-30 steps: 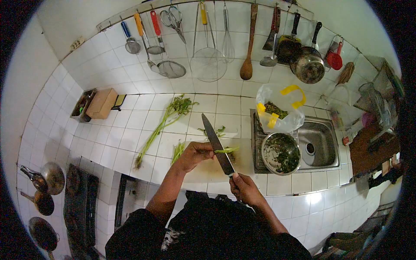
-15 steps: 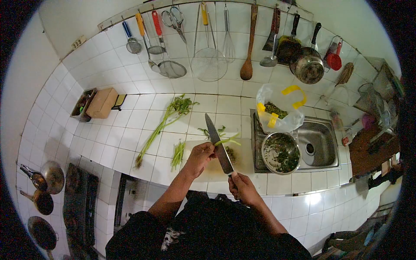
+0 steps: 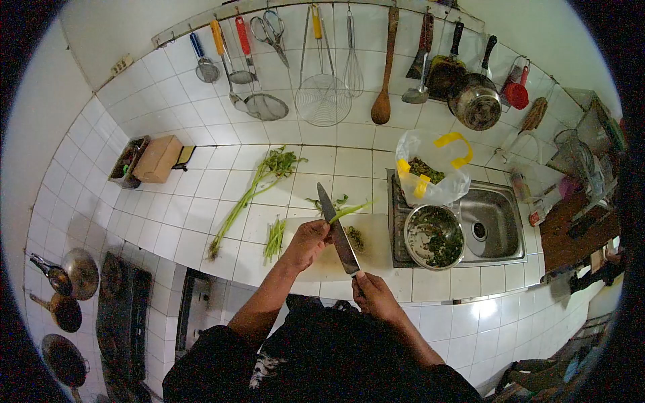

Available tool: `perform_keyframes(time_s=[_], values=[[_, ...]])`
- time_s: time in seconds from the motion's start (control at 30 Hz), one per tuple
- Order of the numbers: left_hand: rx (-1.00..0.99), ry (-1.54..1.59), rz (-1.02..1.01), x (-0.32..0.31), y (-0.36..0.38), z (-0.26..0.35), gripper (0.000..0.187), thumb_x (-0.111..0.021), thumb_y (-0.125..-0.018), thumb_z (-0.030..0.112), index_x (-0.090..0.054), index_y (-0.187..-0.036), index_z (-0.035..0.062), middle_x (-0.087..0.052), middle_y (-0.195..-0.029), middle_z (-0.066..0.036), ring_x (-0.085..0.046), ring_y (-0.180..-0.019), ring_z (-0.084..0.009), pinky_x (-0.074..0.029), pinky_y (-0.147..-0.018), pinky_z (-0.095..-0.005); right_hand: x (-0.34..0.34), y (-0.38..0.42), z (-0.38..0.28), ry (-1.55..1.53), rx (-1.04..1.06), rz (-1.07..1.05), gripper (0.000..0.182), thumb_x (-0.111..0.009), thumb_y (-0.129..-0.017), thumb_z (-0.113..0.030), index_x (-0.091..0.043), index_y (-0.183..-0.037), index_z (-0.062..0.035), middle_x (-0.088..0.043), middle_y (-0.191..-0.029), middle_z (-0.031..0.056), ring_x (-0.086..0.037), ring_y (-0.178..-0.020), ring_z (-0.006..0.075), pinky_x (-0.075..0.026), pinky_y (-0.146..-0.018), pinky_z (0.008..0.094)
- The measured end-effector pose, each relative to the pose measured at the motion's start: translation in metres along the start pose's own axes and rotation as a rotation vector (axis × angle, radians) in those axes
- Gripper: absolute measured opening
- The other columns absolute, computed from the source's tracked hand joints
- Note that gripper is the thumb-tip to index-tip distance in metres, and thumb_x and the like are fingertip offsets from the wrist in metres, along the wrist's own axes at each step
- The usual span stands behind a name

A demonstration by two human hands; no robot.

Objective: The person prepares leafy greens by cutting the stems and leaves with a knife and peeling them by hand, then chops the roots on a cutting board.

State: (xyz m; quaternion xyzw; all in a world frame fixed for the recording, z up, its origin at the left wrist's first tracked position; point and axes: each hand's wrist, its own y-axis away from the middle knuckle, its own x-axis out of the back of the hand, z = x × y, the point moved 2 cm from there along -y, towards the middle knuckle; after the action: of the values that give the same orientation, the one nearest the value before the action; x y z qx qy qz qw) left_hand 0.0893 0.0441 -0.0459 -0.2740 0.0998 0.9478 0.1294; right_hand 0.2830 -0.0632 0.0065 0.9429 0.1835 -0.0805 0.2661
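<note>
My right hand [image 3: 377, 294] is wrapped round the handle of a large kitchen knife [image 3: 344, 243], its blade pointing up and away to the left. My left hand [image 3: 309, 244] pinches a green celery stalk [image 3: 351, 209] that crosses the blade and sticks out to the right. Beneath is a pale cutting board [image 3: 376, 254] with small chopped green bits [image 3: 355, 238], partly hidden by the knife. Some loose leaves [image 3: 314, 203] lie just beyond the board. Left of my left hand rests a small pile of cut stalks [image 3: 274, 239].
A leafy celery bunch [image 3: 243, 200] lies on the white tiled counter [image 3: 201, 218]. To the right, a metal bowl [image 3: 435, 238] with chopped greens stands by the sink [image 3: 497, 221], below a plastic bag [image 3: 430, 191] of greens. Utensils and pans hang on the wall, including a wooden spoon [image 3: 381, 104].
The celery stalk has tilted, its right end now pointing further up. My right hand and the knife's handle have shifted slightly down and left. Both hands keep their hold.
</note>
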Motion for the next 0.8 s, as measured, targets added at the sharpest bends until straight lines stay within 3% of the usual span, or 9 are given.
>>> perform_keyframes(time_s=[0.27, 0.33, 0.43, 0.57, 0.8], values=[[0.056, -0.044, -0.042, 0.012, -0.003, -0.007, 0.019, -0.067, -0.087, 0.023, -0.065, -0.084, 0.0044, -0.066, -0.091, -0.005, -0.062, -0.092, -0.0184, -0.048, -0.087, -0.0372, 0.003, -0.012, 0.007, 0.057, 0.014, 0.013, 0.036, -0.045, -0.098, -0.041, -0.049, -0.085, -0.0086, -0.040, -0.064, -0.0051, -0.035, -0.055, 0.0072, -0.031, -0.048, 0.0252], [-0.094, 0.120, -0.039, 0.008, -0.006, 0.002, 0.021, -0.069, -0.086, 0.024, -0.065, -0.086, 0.0035, -0.067, -0.093, -0.008, -0.063, -0.092, -0.0197, -0.048, -0.086, -0.0371, 0.000, -0.015, 0.024, 0.089, 0.013, -0.028, 0.037, -0.045, -0.098, -0.043, -0.050, -0.084, -0.0084, -0.041, -0.064, -0.0050, -0.036, -0.055, 0.0079, -0.032, -0.049, 0.0264], [-0.101, 0.101, -0.076, 0.012, -0.007, 0.007, 0.023, -0.069, -0.086, 0.025, -0.066, -0.089, 0.0030, -0.068, -0.095, -0.011, -0.064, -0.090, -0.0204, -0.049, -0.084, -0.0365, -0.008, -0.017, 0.027, 0.005, -0.019, -0.071, 0.039, -0.045, -0.098, -0.045, -0.049, -0.083, -0.0084, -0.041, -0.063, -0.0048, -0.036, -0.054, 0.0081, -0.032, -0.048, 0.0269], [-0.008, 0.211, -0.063, 0.020, -0.009, -0.007, 0.023, -0.069, -0.086, 0.025, -0.066, -0.092, 0.0036, -0.068, -0.095, -0.011, -0.064, -0.088, -0.0195, -0.050, -0.082, -0.0355, -0.001, -0.022, 0.030, 0.027, -0.048, -0.004, 0.039, -0.046, -0.097, -0.045, -0.050, -0.084, -0.0081, -0.041, -0.062, -0.0047, -0.036, -0.052, 0.0078, -0.030, -0.046, 0.0262], [-0.089, 0.171, 0.071, 0.030, -0.017, 0.002, 0.025, -0.068, -0.086, 0.027, -0.065, -0.095, 0.0036, -0.066, -0.091, -0.007, -0.062, -0.082, -0.0153, -0.048, -0.078, -0.0309, 0.010, -0.027, 0.036, 0.164, -0.049, -0.043, 0.044, -0.045, -0.097, -0.049, -0.050, -0.081, -0.0083, -0.042, -0.062, -0.0037, -0.037, -0.053, 0.0084, -0.030, -0.046, 0.0269]])
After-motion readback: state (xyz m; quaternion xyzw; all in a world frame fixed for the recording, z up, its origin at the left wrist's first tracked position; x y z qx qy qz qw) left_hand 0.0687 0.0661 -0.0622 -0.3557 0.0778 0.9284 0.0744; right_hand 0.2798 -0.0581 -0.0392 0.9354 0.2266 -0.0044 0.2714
